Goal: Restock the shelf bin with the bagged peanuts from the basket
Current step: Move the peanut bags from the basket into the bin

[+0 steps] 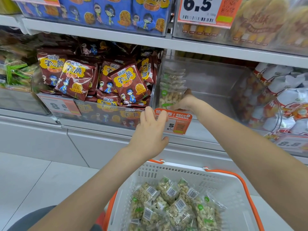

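Observation:
A clear shelf bin (216,84) on the middle shelf holds a few upright bags of peanuts (170,95) at its left end; the remainder of it is bare. My right hand (185,101) reaches over the bin's front wall and touches the front bag, fingers closed around its lower edge. My left hand (152,129) hovers in front of the bin's orange price tag (179,121), fingers apart, holding nothing. Below, a white basket (221,182) with orange handles contains several clear peanut bags (175,204) lying in a heap.
Left of the bin, a bin (103,114) is packed with dark red snack bags (128,82). On the right stand white and orange bags (286,100). Blue snack bags (116,12) and a 6.5 price sign (200,9) fill the upper shelf. Grey floor lies at lower left.

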`<state>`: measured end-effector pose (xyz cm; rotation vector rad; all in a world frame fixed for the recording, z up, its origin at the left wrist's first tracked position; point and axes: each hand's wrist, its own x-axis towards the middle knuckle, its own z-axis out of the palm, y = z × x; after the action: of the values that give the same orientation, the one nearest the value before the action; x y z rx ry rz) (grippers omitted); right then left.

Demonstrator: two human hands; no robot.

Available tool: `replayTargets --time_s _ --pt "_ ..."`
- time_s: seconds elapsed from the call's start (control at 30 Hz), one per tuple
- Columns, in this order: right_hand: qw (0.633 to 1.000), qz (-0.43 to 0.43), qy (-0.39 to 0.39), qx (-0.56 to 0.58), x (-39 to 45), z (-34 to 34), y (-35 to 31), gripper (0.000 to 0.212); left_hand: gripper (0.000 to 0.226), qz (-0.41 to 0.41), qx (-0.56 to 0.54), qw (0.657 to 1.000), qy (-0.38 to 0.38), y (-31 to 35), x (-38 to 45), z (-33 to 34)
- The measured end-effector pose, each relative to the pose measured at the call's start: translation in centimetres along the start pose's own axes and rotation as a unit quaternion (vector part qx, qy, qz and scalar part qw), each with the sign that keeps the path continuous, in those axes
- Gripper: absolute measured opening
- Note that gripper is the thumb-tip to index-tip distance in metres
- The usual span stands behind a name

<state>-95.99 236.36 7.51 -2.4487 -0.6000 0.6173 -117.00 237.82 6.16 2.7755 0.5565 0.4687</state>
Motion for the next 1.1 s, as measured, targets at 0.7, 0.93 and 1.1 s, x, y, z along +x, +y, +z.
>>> replayTargets --time_s 0.7,0.93,1.1 --pt "0.964 -0.217 0.149 0.047 -16.0 6.6 20.8 0.029 0.021 -0.059 -0.031 0.997 0.024 1.1 -5.0 5.0" --pt "0.987 0.031 -0.093 -0.129 -16.4 14.4 30.9 0.066 0.031 -0.196 -0.02 0.871 -0.451 -0.9 -12.8 18.2" --pt "0.981 0.045 -0.127 -0.139 -16.4 16.8 32.6 0.065 0.058 -0.355 -0.122 0.808 -0.455 -1.8 -16.5 22.3"
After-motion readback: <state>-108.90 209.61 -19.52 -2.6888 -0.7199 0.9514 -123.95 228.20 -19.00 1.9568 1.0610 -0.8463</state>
